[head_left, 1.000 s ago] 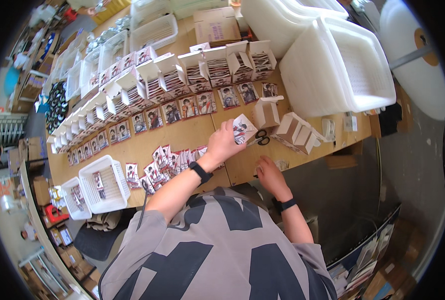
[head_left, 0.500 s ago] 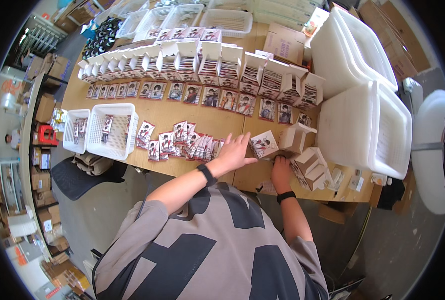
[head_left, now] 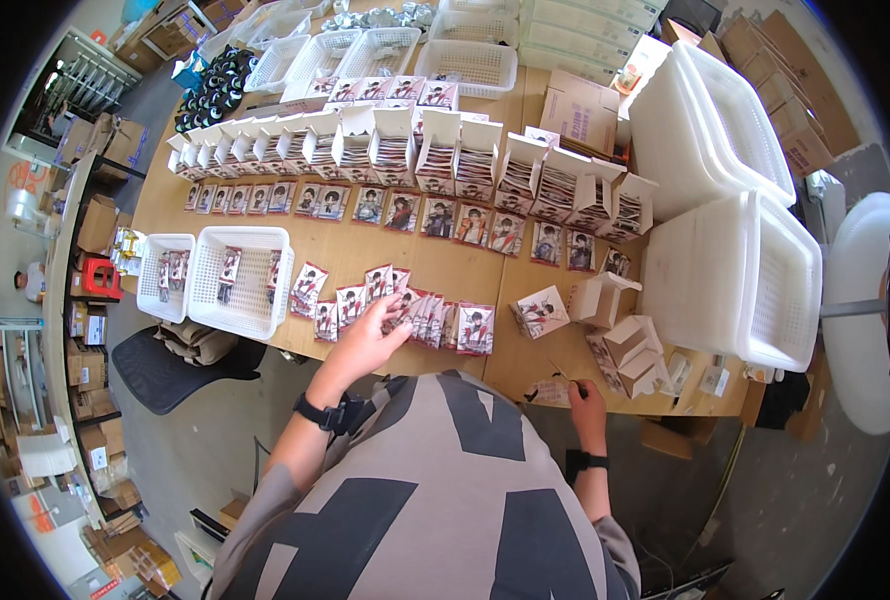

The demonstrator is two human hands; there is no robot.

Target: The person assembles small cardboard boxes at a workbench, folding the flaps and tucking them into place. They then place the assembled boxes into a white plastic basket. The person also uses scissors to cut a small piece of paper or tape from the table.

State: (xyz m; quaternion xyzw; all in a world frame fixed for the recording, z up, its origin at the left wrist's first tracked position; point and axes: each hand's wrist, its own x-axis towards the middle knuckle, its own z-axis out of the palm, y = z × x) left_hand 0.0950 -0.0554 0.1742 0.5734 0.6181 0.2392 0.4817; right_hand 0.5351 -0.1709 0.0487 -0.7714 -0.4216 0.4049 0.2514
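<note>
My left hand (head_left: 367, 335) reaches over a spread of red-and-white illustrated card packets (head_left: 427, 318), fingers apart, fingertips touching or just above the packets in the middle. A single packet (head_left: 475, 328) lies face up at the right end of the spread. Close to the table's front edge, my right hand (head_left: 587, 405) is closed around a thin dark tool (head_left: 565, 375), its exact kind too small to tell. Left of the open cartons rests a closed white printed box (head_left: 540, 312). Two open white cartons (head_left: 597, 298) (head_left: 627, 352) are beside it, one tipped on its side.
A long row of open boxes (head_left: 395, 150) full of packets spans the table, with single packets (head_left: 402, 212) laid before it. Two white baskets (head_left: 240, 322) hold a few packets at left. Large stacked white bins (head_left: 700, 280) stand at right. A black chair (head_left: 165, 380) is front left.
My left hand has left the closed box and moved left to the packets. My right hand has drawn back from beside the cartons toward the table edge, and the thin tool now shows.
</note>
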